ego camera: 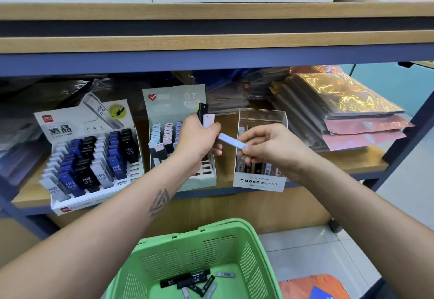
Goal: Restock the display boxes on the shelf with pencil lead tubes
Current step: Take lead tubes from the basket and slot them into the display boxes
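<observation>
My left hand (199,139) grips a small bunch of lead tubes (205,116), black and pale, upright in front of the middle display box (178,101). My right hand (270,146) pinches one pale lilac tube (231,141), held slanted between both hands, its left end touching my left fingers. The middle box holds rows of pale tubes. To its left stands a box (94,157) of blue, black and white HB 0.5 tubes. On the right a clear MONO graph box (260,181) holds a few tubes.
A green plastic basket (211,247) sits below my arms with several loose tubes (195,281) on its bottom. Stacked plastic-wrapped packs (340,110) lie at the shelf's right. A wooden shelf edge (211,42) with white uni boxes runs overhead.
</observation>
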`<state>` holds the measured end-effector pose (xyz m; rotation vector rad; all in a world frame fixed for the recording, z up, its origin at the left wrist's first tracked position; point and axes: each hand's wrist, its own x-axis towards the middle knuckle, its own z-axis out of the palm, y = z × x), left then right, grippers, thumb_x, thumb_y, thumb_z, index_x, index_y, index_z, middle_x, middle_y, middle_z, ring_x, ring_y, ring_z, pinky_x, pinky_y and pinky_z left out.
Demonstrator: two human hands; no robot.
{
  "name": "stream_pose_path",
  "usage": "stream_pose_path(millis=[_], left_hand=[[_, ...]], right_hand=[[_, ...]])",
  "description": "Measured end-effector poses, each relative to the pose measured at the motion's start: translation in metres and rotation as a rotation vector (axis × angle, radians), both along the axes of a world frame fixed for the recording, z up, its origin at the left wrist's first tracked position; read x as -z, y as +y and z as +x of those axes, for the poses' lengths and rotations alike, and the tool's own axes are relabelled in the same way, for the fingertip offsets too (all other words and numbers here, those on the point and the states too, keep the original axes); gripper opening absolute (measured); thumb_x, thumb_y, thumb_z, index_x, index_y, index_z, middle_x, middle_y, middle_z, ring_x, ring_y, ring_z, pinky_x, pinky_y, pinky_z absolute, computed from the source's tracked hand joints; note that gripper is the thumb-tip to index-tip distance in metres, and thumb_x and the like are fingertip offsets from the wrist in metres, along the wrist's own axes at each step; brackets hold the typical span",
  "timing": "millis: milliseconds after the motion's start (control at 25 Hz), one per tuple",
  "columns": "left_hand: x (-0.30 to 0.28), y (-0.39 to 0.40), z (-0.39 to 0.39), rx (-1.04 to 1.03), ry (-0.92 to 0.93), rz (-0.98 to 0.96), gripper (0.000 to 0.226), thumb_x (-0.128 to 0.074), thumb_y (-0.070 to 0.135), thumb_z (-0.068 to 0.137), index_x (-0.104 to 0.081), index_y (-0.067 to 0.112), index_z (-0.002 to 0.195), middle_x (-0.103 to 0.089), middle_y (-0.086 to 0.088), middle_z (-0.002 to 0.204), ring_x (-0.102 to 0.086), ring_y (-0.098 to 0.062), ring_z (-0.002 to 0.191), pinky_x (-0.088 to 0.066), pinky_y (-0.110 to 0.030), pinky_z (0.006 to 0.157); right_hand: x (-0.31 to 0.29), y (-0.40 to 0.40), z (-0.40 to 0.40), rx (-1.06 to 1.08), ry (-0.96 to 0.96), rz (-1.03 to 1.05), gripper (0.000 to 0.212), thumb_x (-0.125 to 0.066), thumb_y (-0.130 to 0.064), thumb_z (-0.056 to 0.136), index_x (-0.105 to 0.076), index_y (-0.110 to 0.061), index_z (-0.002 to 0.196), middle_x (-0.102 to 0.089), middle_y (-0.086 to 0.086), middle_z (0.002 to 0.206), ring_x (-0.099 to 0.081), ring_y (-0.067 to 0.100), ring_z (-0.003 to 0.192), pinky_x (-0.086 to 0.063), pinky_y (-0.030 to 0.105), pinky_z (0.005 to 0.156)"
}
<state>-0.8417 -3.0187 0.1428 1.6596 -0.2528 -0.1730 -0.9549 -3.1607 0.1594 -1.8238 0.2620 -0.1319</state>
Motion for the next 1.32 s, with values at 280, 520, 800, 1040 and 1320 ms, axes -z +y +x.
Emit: stream_pose_path(millis=[280, 520, 800, 1040, 1320], left_hand=[[-0.004, 0.011, -0.005, 0.191, 0.163, -0.117, 0.018, -0.069, 0.015, 0.094, -0.060, 0.001, 0.088, -0.066, -0.019, 0.072, -0.046, -0.016, 0.046, -0.030, -0.021, 0.039], [-0.004, 0.016, -0.003, 0.155, 0.002, 0.014, 0.022, -0.075, 0.003, 0.086, -0.053, 0.003, 0.086, -0.053, -0.006, 0.052, -0.046, -0.018, 0.044, -0.034, -0.024, 0.038], [-0.005, 0.008, -0.008, 0.139, -0.115, 0.039, 0.023, -0.076, 0.004, 0.086, -0.056, 0.002, 0.097, -0.063, -0.007, 0.069, -0.051, -0.019, 0.049, -0.039, -0.024, 0.040], [0.000, -0.003, -0.012, 0.169, 0.071, -0.035, 0.035, -0.080, 0.006, 0.083, -0.054, -0.002, 0.105, -0.063, 0.000, 0.054, -0.050, -0.014, 0.045, -0.036, -0.021, 0.038], [0.003, -0.003, -0.016, 0.238, 0.130, -0.095, 0.017, -0.069, 0.005, 0.091, -0.053, 0.002, 0.095, -0.062, -0.024, 0.075, -0.048, -0.016, 0.045, -0.031, -0.021, 0.038]], right_hand=[[0.006, -0.006, 0.006, 0.172, -0.117, -0.215, 0.020, -0.080, 0.005, 0.079, -0.072, -0.011, 0.087, -0.077, 0.007, 0.078, -0.076, 0.018, 0.073, -0.060, 0.032, 0.075], [0.006, -0.005, 0.004, 0.143, -0.136, -0.159, 0.024, -0.084, 0.002, 0.076, -0.072, -0.010, 0.093, -0.077, 0.006, 0.084, -0.075, 0.018, 0.074, -0.061, 0.027, 0.073], [0.005, -0.012, 0.004, 0.117, -0.119, 0.050, 0.022, -0.074, 0.007, 0.084, -0.070, -0.002, 0.104, -0.077, 0.019, 0.090, -0.077, 0.028, 0.086, -0.062, 0.032, 0.078], [0.003, -0.030, -0.002, 0.113, -0.159, 0.232, 0.030, -0.071, 0.011, 0.084, -0.071, -0.004, 0.111, -0.076, 0.021, 0.100, -0.075, 0.030, 0.095, -0.061, 0.036, 0.086], [0.000, -0.039, -0.004, 0.108, -0.164, 0.149, 0.022, -0.069, 0.010, 0.087, -0.071, -0.001, 0.105, -0.076, 0.020, 0.093, -0.076, 0.029, 0.090, -0.063, 0.031, 0.079]])
